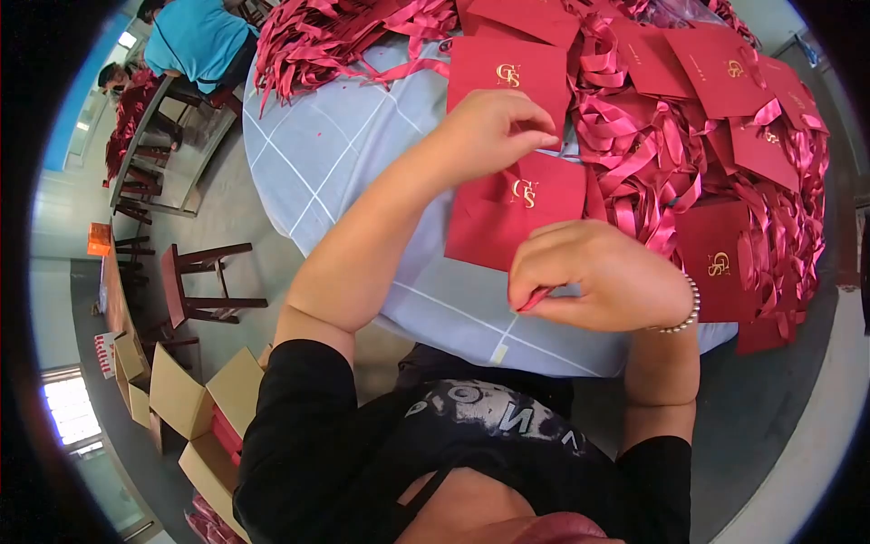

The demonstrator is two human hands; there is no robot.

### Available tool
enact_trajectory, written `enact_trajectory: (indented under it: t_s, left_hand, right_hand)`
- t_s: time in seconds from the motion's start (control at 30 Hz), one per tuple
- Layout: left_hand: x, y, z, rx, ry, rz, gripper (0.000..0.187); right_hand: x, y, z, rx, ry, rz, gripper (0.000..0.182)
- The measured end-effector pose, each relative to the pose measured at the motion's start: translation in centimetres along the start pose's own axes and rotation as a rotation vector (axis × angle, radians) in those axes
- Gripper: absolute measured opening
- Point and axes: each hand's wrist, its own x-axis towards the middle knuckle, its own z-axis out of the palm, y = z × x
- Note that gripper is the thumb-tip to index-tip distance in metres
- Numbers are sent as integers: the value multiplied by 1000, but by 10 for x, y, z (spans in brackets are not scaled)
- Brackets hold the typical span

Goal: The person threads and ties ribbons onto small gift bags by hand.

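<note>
In the head view, a flat red paper bag with a gold logo lies on the checked tablecloth in front of me. Another red bag lies just beyond it. My left hand hovers over the two, thumb and fingers pinched together; whatever is between the tips is too small to make out. Closer to my body, my right hand, with a beaded bracelet at its wrist, is closed on a short end of red ribbon. That hand covers the near right corner of the closer bag.
Many red bags with satin ribbons cover the table's right side. More ribbons are heaped at the far left. A wooden stool and an open cardboard box stand left. People sit farther back.
</note>
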Motion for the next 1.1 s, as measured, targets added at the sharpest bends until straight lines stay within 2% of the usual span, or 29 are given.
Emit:
enact_trajectory:
  t_s: [0.03,0.13,0.23,0.33,0.4,0.47,0.63,0.73,0.77,0.83,0.87,0.93,1.0,1.1]
  left_hand:
    - [1,-1,2,57,-35,56,27]
    - [0,0,5,195,-131,26,31]
    - [-1,3,0,145,-273,-114,36]
    - [-5,-3,-1,175,-270,8,39]
    - [-7,-3,-5,185,-357,-16,42]
    - [-10,-9,-4,158,-358,42,42]
    - [-11,4,-16,43,-410,-80,35]
    - [-15,0,-25,-43,-400,-101,33]
    - [-15,-1,-27,-97,-404,-171,33]
    - [-16,0,-30,-211,-412,-316,34]
    - [-15,3,-31,-186,-399,-324,33]
    - [-16,11,-33,-142,-373,-348,31]
    - [-18,6,-29,-100,-345,-274,32]
    - [-19,2,-28,-64,-316,-225,30]
  right_hand:
    - [3,3,5,-17,-21,-52,8]
    - [10,6,17,56,-71,-89,6]
    - [14,9,24,102,-57,-117,7]
    - [15,11,21,125,-15,-115,11]
    - [15,6,14,147,-21,-58,12]
    - [15,4,13,273,-27,-10,11]
    - [11,4,17,767,-26,90,6]
    - [11,4,16,905,21,136,6]
    - [10,6,16,943,40,153,7]
    - [12,13,19,917,200,126,10]
    - [14,17,20,906,279,115,11]
    - [15,25,16,867,464,224,12]
    - [18,36,15,868,668,294,12]
    - [14,55,7,788,759,317,14]
